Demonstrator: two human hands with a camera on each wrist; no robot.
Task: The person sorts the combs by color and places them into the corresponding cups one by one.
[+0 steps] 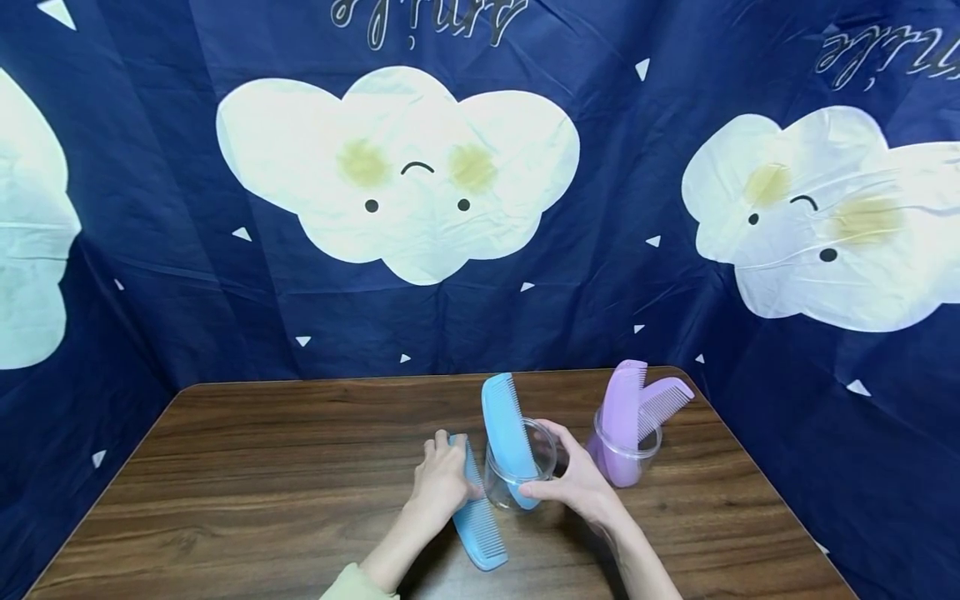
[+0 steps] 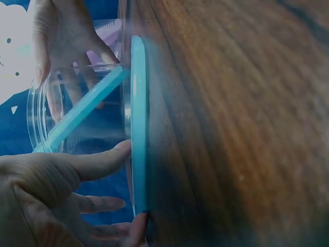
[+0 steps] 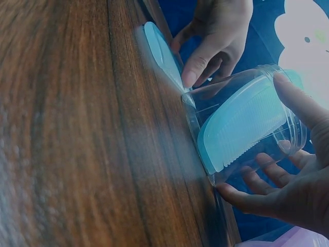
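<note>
A blue comb (image 1: 480,533) lies flat on the wooden table, teeth facing right. My left hand (image 1: 438,479) is over its far half, thumb on one edge and fingertips on the other. Just right of it stands a clear plastic jar (image 1: 495,489), with a second blue comb (image 1: 506,425) leaning inside and sticking out above the rim. My right hand (image 1: 576,483) holds this jar from the right. In the right wrist view, the thumb lies at the rim of the jar (image 3: 205,100) and the fingers spread along its side.
To the right, a second clear jar (image 1: 651,450) holds a purple comb (image 1: 621,408) and another purple comb (image 1: 663,404), both sticking out. Behind the table (image 1: 300,483) hangs a dark blue cloth (image 1: 420,325) printed with white clouds.
</note>
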